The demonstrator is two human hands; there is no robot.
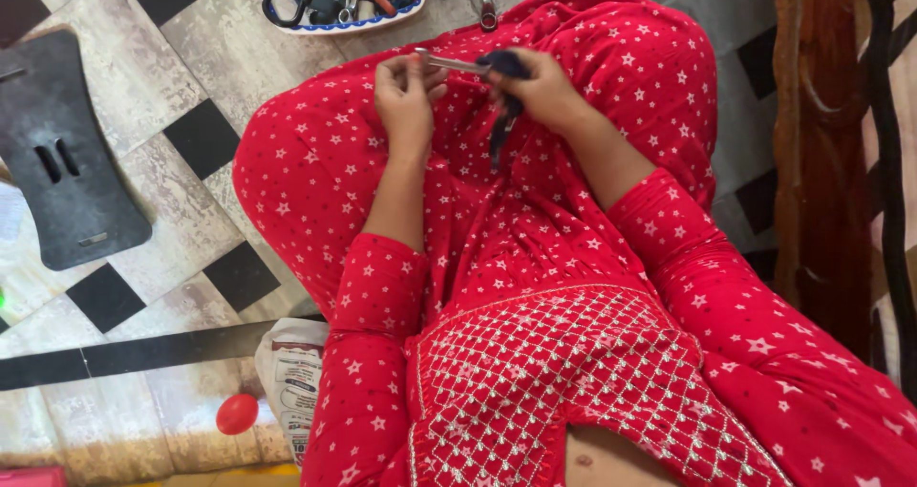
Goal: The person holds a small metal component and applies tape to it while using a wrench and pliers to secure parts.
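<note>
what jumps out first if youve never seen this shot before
The bright red star-printed garment fills the middle and right of the view. Above it, near the top centre, the left hand and the right hand hold a slim metal tool with a dark blue cloth at the right hand. A tray of tools sits on the checkered tile floor beyond, and a dark flat board lies at the left.

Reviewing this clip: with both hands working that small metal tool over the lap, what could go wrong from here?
1. The slim silver metal tool is pinched only at its ends by the left hand and right hand; it could slip into the red star-print fabric.
2. The dark blue handle piece could snag the cloth.
</note>
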